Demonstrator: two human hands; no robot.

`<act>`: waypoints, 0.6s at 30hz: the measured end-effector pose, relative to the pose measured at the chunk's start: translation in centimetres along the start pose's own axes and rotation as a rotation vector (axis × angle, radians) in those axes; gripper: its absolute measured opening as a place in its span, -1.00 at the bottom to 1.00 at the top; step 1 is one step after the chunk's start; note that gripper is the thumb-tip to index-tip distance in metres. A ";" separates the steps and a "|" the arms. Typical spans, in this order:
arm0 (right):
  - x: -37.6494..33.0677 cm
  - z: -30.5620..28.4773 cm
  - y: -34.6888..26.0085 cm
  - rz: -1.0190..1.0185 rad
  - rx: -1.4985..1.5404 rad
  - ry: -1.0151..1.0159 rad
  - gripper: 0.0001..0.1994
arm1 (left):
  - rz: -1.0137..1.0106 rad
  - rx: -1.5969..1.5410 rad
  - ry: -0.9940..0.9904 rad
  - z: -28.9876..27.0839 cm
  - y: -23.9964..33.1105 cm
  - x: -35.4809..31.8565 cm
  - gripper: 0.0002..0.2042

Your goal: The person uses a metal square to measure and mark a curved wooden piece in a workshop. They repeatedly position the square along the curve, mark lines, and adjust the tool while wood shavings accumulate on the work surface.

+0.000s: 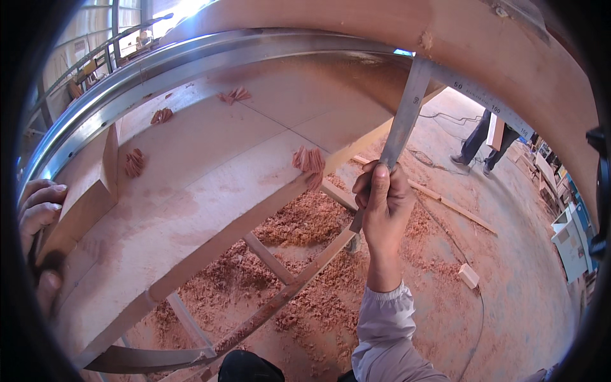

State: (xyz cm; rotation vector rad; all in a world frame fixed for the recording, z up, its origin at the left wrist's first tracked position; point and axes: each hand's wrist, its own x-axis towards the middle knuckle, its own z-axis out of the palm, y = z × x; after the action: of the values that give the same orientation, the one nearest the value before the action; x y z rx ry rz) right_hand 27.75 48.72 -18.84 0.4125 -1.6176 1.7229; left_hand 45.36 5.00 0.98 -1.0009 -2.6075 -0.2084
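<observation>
My right hand (pixel 384 204) grips the long arm of a metal carpenter's square (pixel 407 108), held up over the right edge of a plywood table top (pixel 210 159). The square's other arm runs to the right along a large wooden board (pixel 484 51) at the top of the view. My left hand (pixel 37 213) rests at the far left on the end of a thick wooden block (pixel 89 191) that lies on the table. A metal rail (pixel 159 70) curves along the table's far edge.
Small piles of reddish wood shavings (pixel 309 159) lie on the table top. The floor below is covered in shavings (pixel 305 223), with offcuts (pixel 468 275) and a strip. A person's legs (pixel 477 143) stand at the far right. A cable runs across the floor.
</observation>
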 end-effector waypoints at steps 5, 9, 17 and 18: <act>0.0 0.6 0.1 0.022 0.055 -0.015 -0.72 | -0.045 0.062 -0.019 -1.7 2.2 0.0 -0.41; -0.1 0.7 0.3 0.028 0.065 -0.018 -0.71 | -0.046 0.066 -0.021 -1.7 2.1 -0.1 -0.42; 0.0 0.4 0.1 0.009 0.024 -0.007 -0.71 | -0.009 0.048 -0.013 -1.2 1.3 0.0 -0.42; 0.0 0.4 0.2 0.010 0.025 -0.010 -0.71 | -0.004 0.047 -0.014 -1.1 1.2 0.0 -0.42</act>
State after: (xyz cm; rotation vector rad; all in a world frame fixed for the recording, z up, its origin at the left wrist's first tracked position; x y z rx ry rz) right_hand 27.55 48.32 -18.94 0.4260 -1.6089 1.7523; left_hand 46.46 5.65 2.07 -0.9854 -2.6147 -0.1407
